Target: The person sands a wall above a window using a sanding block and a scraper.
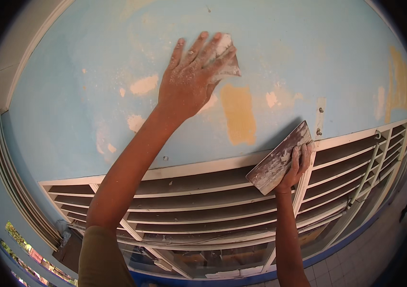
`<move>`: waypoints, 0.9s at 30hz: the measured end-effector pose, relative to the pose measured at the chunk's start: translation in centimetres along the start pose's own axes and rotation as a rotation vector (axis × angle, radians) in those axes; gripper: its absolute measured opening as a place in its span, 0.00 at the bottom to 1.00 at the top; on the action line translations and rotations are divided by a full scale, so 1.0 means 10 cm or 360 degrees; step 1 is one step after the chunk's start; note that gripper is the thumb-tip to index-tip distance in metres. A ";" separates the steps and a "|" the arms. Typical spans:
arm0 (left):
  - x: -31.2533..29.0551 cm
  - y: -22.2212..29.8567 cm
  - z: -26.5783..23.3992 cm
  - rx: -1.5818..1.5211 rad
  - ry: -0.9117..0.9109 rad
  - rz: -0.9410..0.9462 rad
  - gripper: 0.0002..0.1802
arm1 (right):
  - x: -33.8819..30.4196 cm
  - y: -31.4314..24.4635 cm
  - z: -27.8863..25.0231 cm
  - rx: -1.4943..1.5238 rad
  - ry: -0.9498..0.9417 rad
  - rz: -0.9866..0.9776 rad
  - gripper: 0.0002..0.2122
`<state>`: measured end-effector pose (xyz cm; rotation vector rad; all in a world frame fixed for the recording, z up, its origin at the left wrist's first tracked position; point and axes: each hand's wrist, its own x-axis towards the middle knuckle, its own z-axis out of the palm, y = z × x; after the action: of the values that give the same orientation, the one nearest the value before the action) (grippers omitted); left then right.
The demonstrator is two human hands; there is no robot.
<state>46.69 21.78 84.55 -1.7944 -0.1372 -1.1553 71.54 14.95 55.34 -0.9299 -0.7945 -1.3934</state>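
Note:
Against the pale blue wall [93, 67], my left hand [189, 76] lies with its dusty fingers spread. Under its index finger and thumb it holds a white-smeared, brownish thin sheet [229, 71], which looks like sandpaper; the palm hides most of it. Lower and to the right, my right hand [296, 170] grips a rectangular, putty-streaked trowel [277, 160]. The trowel is tilted in front of the louvres' top edge, its fingers curled over its right side. A yellowish patch [239, 115] and several pinkish-white filler patches [144, 85] mark the wall around my hands.
White-framed louvres [189, 206] run along below the wall, with glass panes beneath them. Two bolts [319, 130] stick out of the wall at right. Pipes [14, 177] run down the left corner. A tiled floor [337, 265] shows at lower right.

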 end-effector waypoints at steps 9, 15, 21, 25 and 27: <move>-0.41 0.52 0.10 -0.0246 -0.0394 0.0442 0.48 | -0.01 0.06 -0.01 0.0018 -0.0013 -0.0009 0.23; -0.56 1.01 0.21 -0.0273 -0.0288 0.0275 0.48 | 0.07 -0.02 -0.01 0.0013 0.0000 -0.0014 0.24; -0.08 0.22 0.04 -0.0113 -0.0131 0.0076 0.45 | 0.03 -0.01 -0.01 0.0013 -0.0007 -0.0025 0.23; -0.15 0.61 0.18 -0.0254 -0.0002 -0.0151 0.45 | 0.02 0.01 -0.01 0.0025 0.0003 0.0001 0.22; -0.64 0.97 0.26 -0.0438 -0.0278 0.0183 0.49 | 0.04 -0.06 0.03 0.0044 -0.0007 0.0018 0.22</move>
<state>50.08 20.94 73.13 -2.1170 0.0249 -0.9711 70.93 15.04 55.87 -0.9154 -0.8087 -1.3676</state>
